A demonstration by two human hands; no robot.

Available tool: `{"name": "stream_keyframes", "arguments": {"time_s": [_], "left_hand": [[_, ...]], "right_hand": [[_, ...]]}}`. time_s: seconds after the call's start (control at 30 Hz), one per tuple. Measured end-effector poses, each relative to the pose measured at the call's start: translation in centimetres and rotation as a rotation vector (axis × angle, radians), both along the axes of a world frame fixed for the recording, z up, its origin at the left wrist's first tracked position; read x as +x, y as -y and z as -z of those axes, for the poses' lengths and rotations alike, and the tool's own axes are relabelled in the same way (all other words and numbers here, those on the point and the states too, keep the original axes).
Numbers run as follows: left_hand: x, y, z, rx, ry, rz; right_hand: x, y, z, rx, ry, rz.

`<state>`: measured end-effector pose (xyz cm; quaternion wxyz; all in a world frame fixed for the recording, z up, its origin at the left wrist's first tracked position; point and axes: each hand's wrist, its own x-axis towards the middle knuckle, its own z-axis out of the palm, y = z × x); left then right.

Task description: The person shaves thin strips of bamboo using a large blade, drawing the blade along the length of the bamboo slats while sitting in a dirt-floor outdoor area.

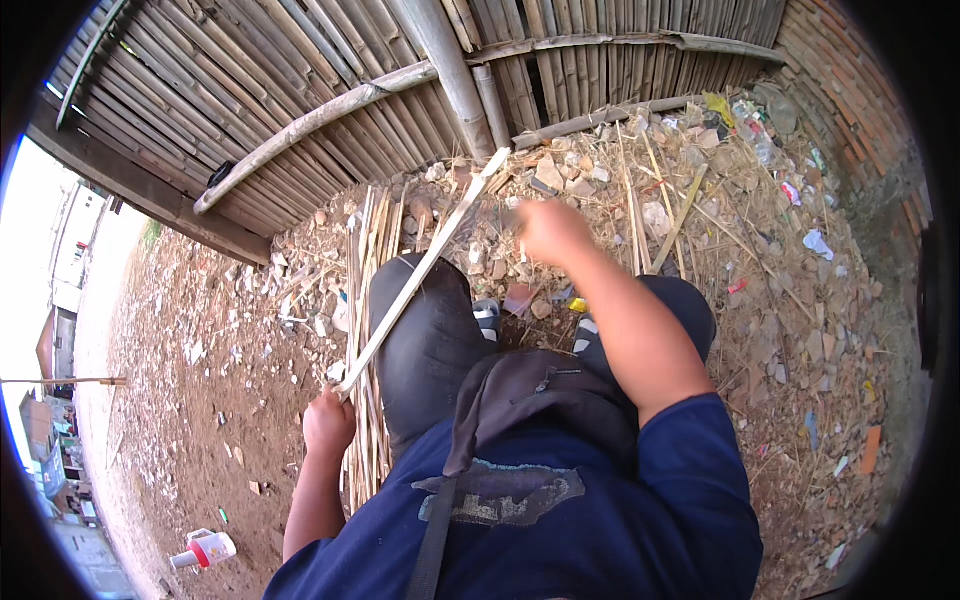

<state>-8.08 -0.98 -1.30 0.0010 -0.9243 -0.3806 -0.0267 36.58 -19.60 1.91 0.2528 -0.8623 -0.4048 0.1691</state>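
My left hand [328, 425] is closed around the lower end of a long pale bamboo strip [425, 265]. The strip slants up to the right across my left knee, its far end near the base of the bamboo wall. My right hand [553, 233] is a fist beside the strip's upper part. Out of that fist, toward the strip, sticks a knife [485, 217], its blade smeared by motion. I cannot tell whether the blade touches the strip. Along the outer side of my left leg lies a bundle of thin bamboo strips [372, 225].
A bamboo slat wall [300, 90] with a post [450, 75] stands ahead. A brick wall [850, 100] rises at the right. Rubble, litter and loose strips [632, 200] cover the ground. A white and red plastic jug [205, 549] lies at lower left.
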Motion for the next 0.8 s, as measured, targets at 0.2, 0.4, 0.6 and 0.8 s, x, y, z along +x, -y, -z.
{"name": "stream_keyframes", "arguments": {"time_s": [0.2,0.4,0.6,0.8], "left_hand": [[1.4,-0.6,-2.6,-0.031,-0.105,-0.079],[1.1,-0.2,-0.9,-0.062,-0.04,-0.041],[-0.6,-1.1,-0.5,-0.104,0.001,0.076],[0.7,-1.7,-2.8,-0.162,-0.092,-0.019]], "right_hand": [[0.6,1.9,-2.6,-0.093,0.165,0.129],[-4.6,0.4,-3.3,0.053,0.338,-0.227],[-2.0,-1.2,0.4,0.114,0.143,-0.149],[0.8,1.6,-2.1,-0.062,0.22,0.128]]}}
